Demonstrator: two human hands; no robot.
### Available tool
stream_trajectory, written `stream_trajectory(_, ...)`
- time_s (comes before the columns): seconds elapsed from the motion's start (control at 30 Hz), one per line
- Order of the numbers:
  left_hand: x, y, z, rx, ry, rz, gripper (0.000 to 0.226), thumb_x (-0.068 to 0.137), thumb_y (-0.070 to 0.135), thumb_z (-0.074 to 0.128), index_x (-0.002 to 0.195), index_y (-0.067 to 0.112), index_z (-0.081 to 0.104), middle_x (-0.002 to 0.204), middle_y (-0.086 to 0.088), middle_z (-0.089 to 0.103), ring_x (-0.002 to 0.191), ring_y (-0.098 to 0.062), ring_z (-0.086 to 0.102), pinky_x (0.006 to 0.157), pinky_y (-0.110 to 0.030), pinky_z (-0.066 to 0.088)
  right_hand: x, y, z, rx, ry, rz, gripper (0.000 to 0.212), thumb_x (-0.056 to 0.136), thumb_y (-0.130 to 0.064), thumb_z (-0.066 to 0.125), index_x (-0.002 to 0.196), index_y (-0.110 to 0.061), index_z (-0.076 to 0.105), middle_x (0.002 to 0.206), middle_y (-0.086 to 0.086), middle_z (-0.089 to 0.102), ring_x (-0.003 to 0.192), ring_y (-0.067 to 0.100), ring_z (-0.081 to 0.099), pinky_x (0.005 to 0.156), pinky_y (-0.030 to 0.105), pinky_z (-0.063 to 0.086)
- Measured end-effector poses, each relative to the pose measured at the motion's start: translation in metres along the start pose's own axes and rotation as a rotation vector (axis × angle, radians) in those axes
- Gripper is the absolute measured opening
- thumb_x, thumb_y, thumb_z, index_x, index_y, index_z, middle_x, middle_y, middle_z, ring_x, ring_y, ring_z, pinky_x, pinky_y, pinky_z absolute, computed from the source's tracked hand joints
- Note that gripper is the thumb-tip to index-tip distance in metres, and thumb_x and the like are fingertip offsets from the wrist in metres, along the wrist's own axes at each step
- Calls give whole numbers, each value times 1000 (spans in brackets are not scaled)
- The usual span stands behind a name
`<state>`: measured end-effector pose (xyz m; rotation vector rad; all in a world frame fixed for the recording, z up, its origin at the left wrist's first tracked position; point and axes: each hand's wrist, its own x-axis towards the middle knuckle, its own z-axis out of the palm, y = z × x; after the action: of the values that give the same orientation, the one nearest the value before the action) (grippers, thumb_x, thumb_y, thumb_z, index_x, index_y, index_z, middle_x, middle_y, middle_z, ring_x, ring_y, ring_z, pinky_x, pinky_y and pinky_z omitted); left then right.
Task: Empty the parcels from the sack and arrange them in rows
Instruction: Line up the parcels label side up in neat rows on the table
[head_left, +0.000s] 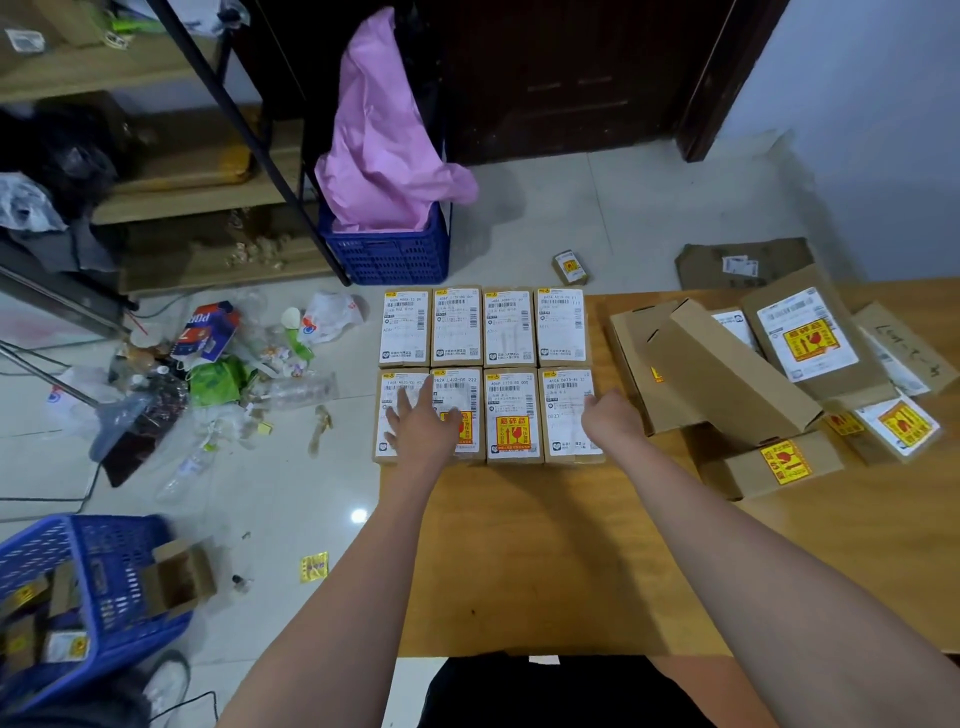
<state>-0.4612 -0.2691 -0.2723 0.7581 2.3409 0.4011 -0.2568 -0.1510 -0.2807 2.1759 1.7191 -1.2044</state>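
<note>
Neither grip grasps anything: left hand flat and right hand curled against the near row of parcels at the desk's far-left corner, stiff, likely light, fragile-stickered boxes best taken by their long sides.

a: what does the person wear on the arms?

b: nothing. both forearms are bare from the lower edge of the view up to the wrists, with no sleeve showing anywhere along them.

a: any watch, bracelet or ring?

b: none shows on the left hand or the right hand. both hands are bare, no gloves.

a: and the body?

b: a black garment fills the bottom middle of the view, between the two arms. a small white tag or patch sits at its upper edge. whether it is a shirt or trousers cannot be told.
</note>
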Motion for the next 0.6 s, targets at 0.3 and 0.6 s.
stream_trajectory(0.3,-34,51,30,-26,-112,168,62,98,38,49,154,31,24,162,-13,13,149,-40,6,115,-60,20,-24,10,-28,57,31,-104,48,104,-36,37,137,-2,44,129,18,58,116,34,56,84,36,46)
stream_trajectory(0.6,-90,113,98,65,-308,365,53,94,28,55,144,14,43,143,-18,45,127,-37,47,101,-46,45,-35,83,-70,151,85,-19,27,94,-21,50,108,-1,62,106,18,64,109,37,61,76,31,44)
